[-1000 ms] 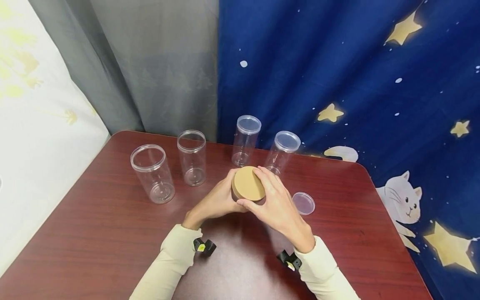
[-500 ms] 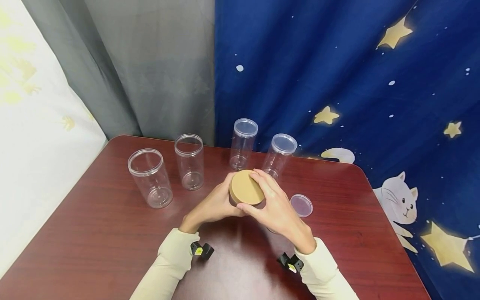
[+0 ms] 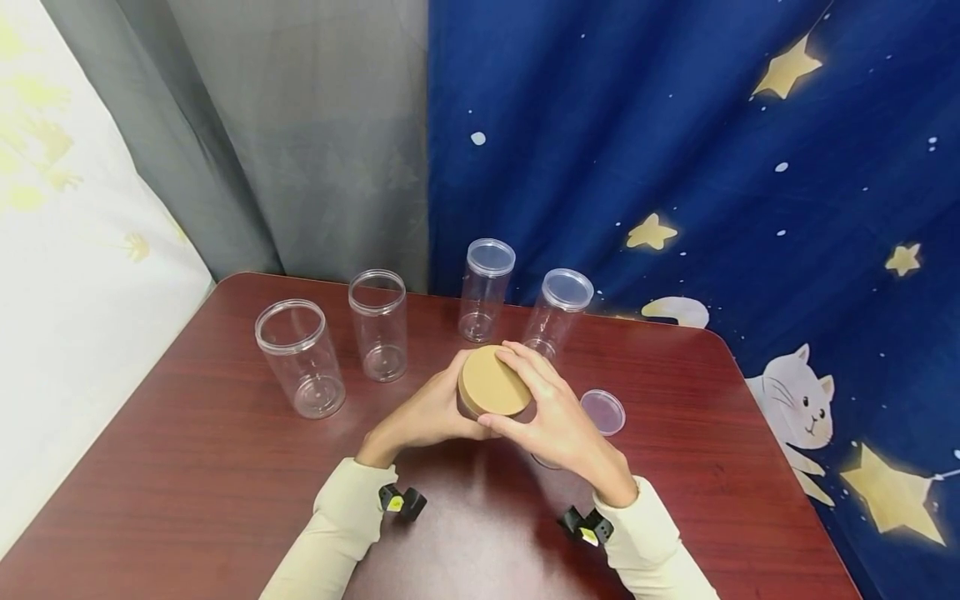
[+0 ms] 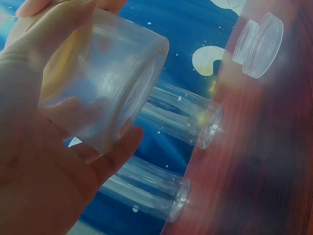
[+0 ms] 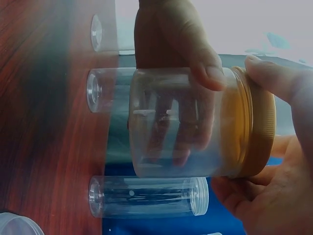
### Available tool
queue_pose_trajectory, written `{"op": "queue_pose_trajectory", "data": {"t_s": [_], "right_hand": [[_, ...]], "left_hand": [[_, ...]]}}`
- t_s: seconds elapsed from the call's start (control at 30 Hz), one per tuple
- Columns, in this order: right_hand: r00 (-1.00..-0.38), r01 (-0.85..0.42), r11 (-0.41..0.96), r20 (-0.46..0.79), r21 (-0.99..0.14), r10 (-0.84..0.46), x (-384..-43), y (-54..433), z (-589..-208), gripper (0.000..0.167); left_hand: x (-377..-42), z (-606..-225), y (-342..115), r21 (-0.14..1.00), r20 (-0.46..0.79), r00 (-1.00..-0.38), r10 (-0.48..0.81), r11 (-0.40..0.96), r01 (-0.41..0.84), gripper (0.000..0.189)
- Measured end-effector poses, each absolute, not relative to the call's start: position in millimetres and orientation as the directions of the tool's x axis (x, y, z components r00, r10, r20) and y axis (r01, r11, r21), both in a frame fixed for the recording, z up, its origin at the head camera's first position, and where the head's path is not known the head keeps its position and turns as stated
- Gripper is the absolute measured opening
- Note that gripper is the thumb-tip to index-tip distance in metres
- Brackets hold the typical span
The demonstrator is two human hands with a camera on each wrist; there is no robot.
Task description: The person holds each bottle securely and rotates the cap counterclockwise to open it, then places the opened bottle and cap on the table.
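Well, above the worktop (image 3: 187, 467), the left hand (image 3: 435, 407) grips a clear jar (image 5: 161, 147) and the right hand (image 3: 558, 412) grips its yellow lid (image 3: 495, 382). Wrist views show the jar's sides; the head view, mostly lid.

Jar body (image 5: 171, 122) mostly hidden in head view (ribbed lid (image 3: 495, 381) blocks it); left hand (image 4: 54, 161) cut off, left wrist view.

The left sleeve (image 3: 326, 533) and right sleeve (image 3: 654, 542) are plain cream, creased, ending in broad, loose cuffs (image 3: 352, 497). The left wrist camera (image 3: 412, 504) and right wrist camera (image 3: 598, 527) are small, black and angular, each bearing a yellow-green patch (image 3: 395, 503). The left hand (image 3: 435, 410) and right hand (image 3: 553, 419) are bare.
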State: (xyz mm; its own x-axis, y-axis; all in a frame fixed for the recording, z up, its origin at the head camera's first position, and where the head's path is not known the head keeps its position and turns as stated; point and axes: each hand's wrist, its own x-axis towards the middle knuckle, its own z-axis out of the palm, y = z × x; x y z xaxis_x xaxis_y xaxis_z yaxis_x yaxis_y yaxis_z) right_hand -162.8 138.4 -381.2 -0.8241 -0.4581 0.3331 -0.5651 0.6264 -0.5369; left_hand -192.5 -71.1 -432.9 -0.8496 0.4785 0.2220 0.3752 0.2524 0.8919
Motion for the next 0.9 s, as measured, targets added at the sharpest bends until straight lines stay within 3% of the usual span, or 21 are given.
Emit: {"op": "queue_pose_trajectory", "data": {"t_s": [0.57, 0.9], "right_hand": [[-0.782, -0.614, 0.556, 0.332, -0.561, -0.528, -165.6, 144.7, -378.7, 0.081], [-0.840, -0.529, 0.740, 0.378, -0.416, -0.389, -161.5, 138.5, -378.1, 0.092]], "left_hand": [[-191.5, -434.0, -70.4, 0.897, 0.230, -0.840, 0.491, 0.228, 0.379, 0.097], [-192.1, -436.2, -68.1, 0.878, 0.250, -0.866, 0.434, 0.277, 0.392, 0.096]]}}
